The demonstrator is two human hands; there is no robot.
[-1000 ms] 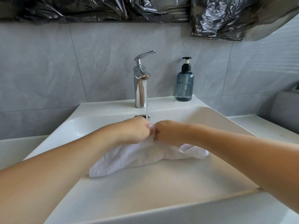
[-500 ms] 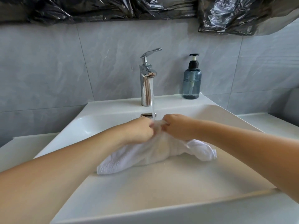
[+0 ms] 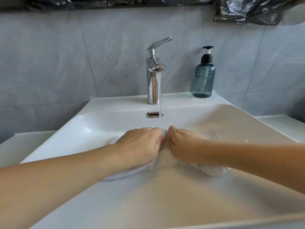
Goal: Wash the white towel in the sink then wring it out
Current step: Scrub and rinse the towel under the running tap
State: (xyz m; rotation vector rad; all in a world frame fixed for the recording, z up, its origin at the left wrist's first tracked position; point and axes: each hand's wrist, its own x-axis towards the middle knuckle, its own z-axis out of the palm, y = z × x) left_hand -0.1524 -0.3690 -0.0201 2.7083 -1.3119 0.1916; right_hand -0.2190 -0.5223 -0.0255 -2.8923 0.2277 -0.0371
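The white towel (image 3: 123,174) lies bunched in the white sink (image 3: 239,123), mostly hidden under my hands and forearms. My left hand (image 3: 140,144) and my right hand (image 3: 184,146) are side by side over its middle, fingers curled into the wet cloth, right under the running water. One towel end shows below my left wrist, the other end below my right forearm. A thin stream falls from the chrome faucet (image 3: 154,80), whose lever is raised, onto the cloth between my hands.
A blue soap pump bottle (image 3: 204,76) stands on the sink's back ledge, right of the faucet. A chrome overflow slot (image 3: 154,114) sits in the back wall of the basin. Grey tiles behind, black plastic sheeting (image 3: 247,9) above.
My hands have dropped lower into the basin, pushing the towel down flatter. The view has moved closer and tipped down.
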